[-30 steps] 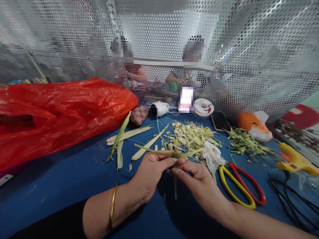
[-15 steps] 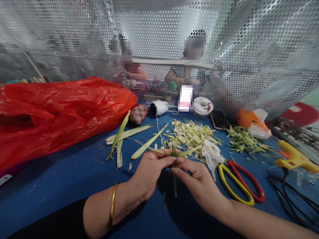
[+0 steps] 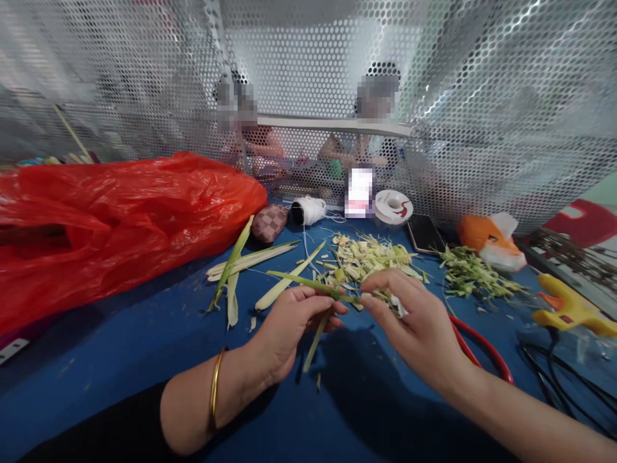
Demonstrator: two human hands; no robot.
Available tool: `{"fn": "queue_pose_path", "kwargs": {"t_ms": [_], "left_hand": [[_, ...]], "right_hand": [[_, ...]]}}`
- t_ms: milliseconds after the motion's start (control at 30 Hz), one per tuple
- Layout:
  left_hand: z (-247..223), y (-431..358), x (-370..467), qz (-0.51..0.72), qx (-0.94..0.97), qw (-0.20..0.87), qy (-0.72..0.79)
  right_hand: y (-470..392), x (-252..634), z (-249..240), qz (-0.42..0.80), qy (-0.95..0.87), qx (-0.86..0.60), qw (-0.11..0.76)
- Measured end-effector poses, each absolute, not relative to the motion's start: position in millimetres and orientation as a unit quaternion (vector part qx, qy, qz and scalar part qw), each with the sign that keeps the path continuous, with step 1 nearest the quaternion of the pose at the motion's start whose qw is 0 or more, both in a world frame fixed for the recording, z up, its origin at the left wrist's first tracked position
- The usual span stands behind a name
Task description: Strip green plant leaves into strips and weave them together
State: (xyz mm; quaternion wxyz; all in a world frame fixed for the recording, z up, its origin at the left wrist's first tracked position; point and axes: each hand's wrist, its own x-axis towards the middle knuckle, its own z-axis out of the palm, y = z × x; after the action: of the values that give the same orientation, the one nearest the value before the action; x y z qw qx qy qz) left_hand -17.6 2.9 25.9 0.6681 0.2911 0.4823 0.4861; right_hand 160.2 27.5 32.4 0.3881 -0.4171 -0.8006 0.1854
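Note:
My left hand (image 3: 289, 331), with a gold bangle at the wrist, pinches some narrow green leaf strips (image 3: 303, 279) where they cross. One strip points up to the left, and another hangs below the fingers. The right end of a strip sits between the thumb and fingers of my right hand (image 3: 419, 325). Just beyond the hands lies a heap of chopped pale-green leaf scraps (image 3: 373, 254). Longer whole leaf pieces (image 3: 255, 258) lie to the left. Red-handled scissors (image 3: 486, 347) are partly covered by my right hand and forearm.
A red plastic bag (image 3: 193, 199) fills the left side. Along the back are a checked pouch (image 3: 270, 222), white thread (image 3: 313, 209), a lit screen (image 3: 358, 191), a ribbon spool (image 3: 394, 207) and a dark phone (image 3: 425, 233). A yellow glue gun (image 3: 571, 305) lies right. People sit behind the perforated screen.
My right hand has moved right and up, away from my left, and now covers the yellow scissor handle. The strips have turned in my left hand, and the hanging one slants left.

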Motion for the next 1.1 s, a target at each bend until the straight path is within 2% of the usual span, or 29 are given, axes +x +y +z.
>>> {"fn": "queue_pose_path", "kwargs": {"t_ms": [133,233,567,867,1100], "left_hand": [[22.2,4.3,-17.2,0.485,0.322,0.642,0.499],[17.4,4.8,-17.1,0.476,0.362,0.615,0.514],[12.5,2.7,-14.9,0.436,0.432,0.529,0.586],[11.7,7.3,-17.8,0.459,0.384,0.605,0.525],[30.6,5.6,-24.0,0.471,0.323,0.657,0.493]], "right_hand": [[36.1,155.6,29.4,0.293,-0.806,-0.413,0.308],[33.8,150.6,22.8,0.356,-0.782,-0.419,0.293],[18.9,150.5,18.9,0.306,-0.811,-0.398,0.301],[23.5,149.6,18.5,0.263,-0.837,-0.385,0.286],[48.2,164.6,30.2,0.335,-0.762,-0.467,0.298]]}}
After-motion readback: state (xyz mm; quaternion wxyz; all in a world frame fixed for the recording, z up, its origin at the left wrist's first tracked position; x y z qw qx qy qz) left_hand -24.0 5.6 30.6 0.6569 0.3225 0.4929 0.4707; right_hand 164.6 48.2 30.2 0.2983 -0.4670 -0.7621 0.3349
